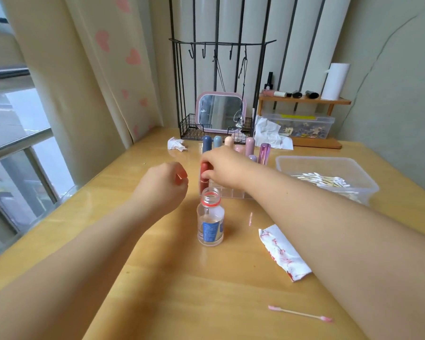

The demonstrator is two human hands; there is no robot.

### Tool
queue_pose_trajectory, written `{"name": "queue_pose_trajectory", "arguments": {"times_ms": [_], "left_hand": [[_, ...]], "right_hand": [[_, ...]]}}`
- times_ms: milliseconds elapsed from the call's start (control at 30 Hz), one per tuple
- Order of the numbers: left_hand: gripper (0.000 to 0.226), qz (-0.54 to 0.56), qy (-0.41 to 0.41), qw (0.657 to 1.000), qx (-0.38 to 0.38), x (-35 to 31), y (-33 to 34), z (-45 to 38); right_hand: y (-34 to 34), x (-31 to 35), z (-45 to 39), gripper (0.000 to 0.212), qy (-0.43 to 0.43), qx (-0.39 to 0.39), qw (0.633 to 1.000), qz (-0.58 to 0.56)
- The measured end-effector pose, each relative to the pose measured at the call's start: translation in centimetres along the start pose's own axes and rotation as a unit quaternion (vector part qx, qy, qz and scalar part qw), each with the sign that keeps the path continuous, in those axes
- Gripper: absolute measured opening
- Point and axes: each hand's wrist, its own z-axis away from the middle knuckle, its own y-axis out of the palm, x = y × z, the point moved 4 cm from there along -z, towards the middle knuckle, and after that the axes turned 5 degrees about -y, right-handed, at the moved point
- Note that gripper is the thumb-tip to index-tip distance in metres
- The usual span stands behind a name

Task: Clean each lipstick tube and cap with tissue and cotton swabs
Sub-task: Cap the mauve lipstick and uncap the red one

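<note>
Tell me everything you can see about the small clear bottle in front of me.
The bottle is small, clear and looks like plastic. It stands upright on the wooden table with no cap, a red ring round its threaded neck and a blue label on its side. A little clear liquid sits at the bottom. No hand touches it.

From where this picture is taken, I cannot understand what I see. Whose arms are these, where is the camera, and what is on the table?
There is no machine: a person wears the camera on the head, looking down at their own arms. The right hand grips a red lipstick tube standing in a clear organizer with other tubes. The left hand hangs loosely curled, seemingly empty. On the wooden table stand an open small bottle, a stained tissue, a used cotton swab and a box of clean swabs.
</note>
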Motion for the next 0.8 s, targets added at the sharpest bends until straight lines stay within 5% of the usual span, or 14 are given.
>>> {"name": "queue_pose_trajectory", "arguments": {"times_ms": [233, 367, 633, 800], "left_hand": [[0.017, 0.044, 0.003, 0.995, -0.084, -1.0, -3.3, 2.4], [0.008, 0.097, 0.07, 0.983, -0.138, -3.4, -5.2, 7.3], [0.033, 0.079, 0.12, 0.99, 0.013, -9.1, -0.2, 13.4], [0.014, 0.135, 0.163, 0.975, 0.066, -10.2, 2.2, 15.0]], "right_hand": [[-5.1, -0.5, 2.4, 0.006, -0.045, -0.105, 0.988, -0.101], [-7.6, -1.1, 8.4, 0.003, -0.035, -0.139, 0.979, -0.147], [-4.1, -3.4, 19.3, 0.01, 0.002, -0.11, 0.941, -0.318], [-2.3, -4.6, 22.8, 0.008, 0.05, -0.135, 0.887, -0.438]]}}
